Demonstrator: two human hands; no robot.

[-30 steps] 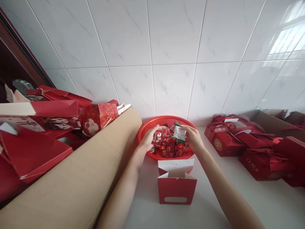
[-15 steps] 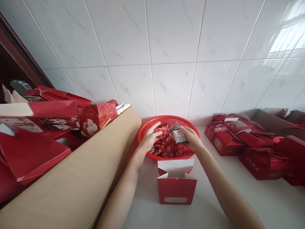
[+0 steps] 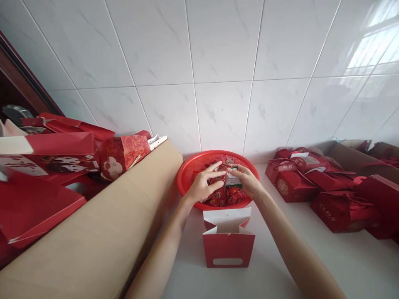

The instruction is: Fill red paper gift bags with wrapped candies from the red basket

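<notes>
A red plastic basket (image 3: 188, 166) holds several red-wrapped candies (image 3: 232, 195) and a white-and-green packet (image 3: 231, 179). Over its left half, my left hand (image 3: 204, 182) is open, thumb and fingers apart above the wrappers. My right hand (image 3: 247, 179) reaches in from the right, its fingertips pinched at what looks like a small red wrapper beside the white packet; the fingers partly cover it. The two hands' fingertips nearly meet. In front of the basket, a red gift box (image 3: 229, 247) stands upright with its white-lined top flaps open.
A large cardboard carton (image 3: 102, 224) with red gift boxes (image 3: 65, 158) in it fills the left side. Closed red boxes (image 3: 299, 187) are grouped on the white counter (image 3: 280, 265) at right, with another carton (image 3: 352, 160) behind. A tiled wall (image 3: 224, 112) rises behind the basket.
My left hand has moved right, toward my right hand. My right fingertips have shifted left past the white packet's top. The view has turned slightly.
</notes>
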